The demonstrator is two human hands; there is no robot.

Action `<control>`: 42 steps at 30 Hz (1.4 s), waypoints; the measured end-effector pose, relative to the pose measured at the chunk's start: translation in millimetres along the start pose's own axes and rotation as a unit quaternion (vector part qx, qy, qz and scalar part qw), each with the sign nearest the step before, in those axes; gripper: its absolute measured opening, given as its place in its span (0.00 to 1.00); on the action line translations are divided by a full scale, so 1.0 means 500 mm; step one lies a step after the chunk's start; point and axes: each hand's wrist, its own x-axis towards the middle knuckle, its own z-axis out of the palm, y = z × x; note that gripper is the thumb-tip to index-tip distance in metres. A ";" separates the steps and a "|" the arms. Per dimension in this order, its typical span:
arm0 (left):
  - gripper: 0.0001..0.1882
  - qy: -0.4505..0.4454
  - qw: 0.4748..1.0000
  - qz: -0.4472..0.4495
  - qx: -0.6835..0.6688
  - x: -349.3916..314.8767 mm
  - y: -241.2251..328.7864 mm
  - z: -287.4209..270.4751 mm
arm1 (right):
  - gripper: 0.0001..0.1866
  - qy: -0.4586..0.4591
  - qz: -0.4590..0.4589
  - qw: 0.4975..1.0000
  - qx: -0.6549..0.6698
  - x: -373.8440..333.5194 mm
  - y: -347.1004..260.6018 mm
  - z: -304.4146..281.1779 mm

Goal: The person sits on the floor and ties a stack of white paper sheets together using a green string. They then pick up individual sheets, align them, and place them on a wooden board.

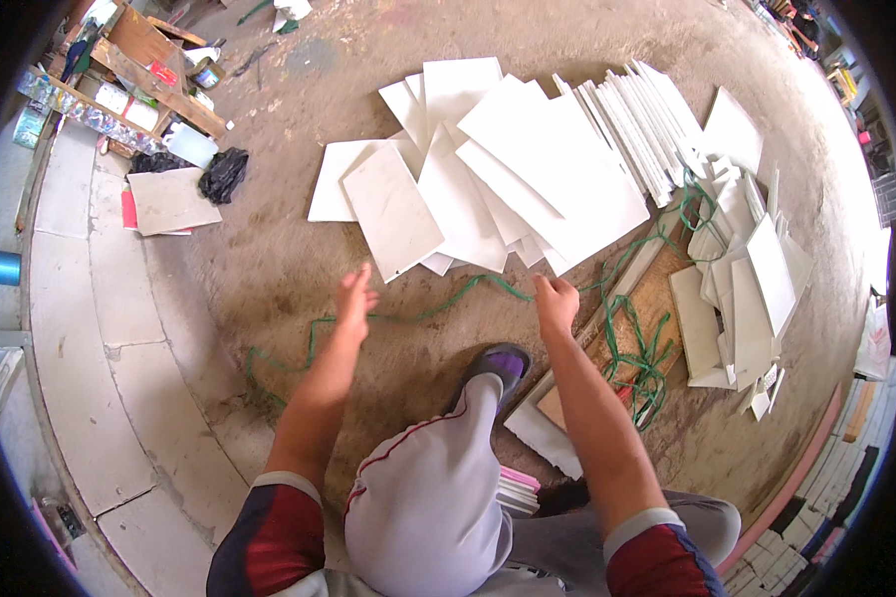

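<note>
Cord (480, 278), green, in head view: slack on floor (299, 254) from 8 o'clock through center, tangled at 4 o'clock. Right hand (558, 303), 3 o'clock of center, closed in a tight pinch on it. Left hand (355, 300), 9 o'clock, blurred, fingers loosely spread, cord passing right at it; can't tell if gripped. White panels (548, 149) fanned at 12 o'clock, stacked row (632, 129) at 1, broken pieces (742, 289) at 3.
</note>
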 end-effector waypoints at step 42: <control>0.27 -0.122 0.988 -0.019 0.098 -0.071 0.023 0.498 | 0.54 0.029 -0.066 0.995 0.068 0.056 -0.013 -0.160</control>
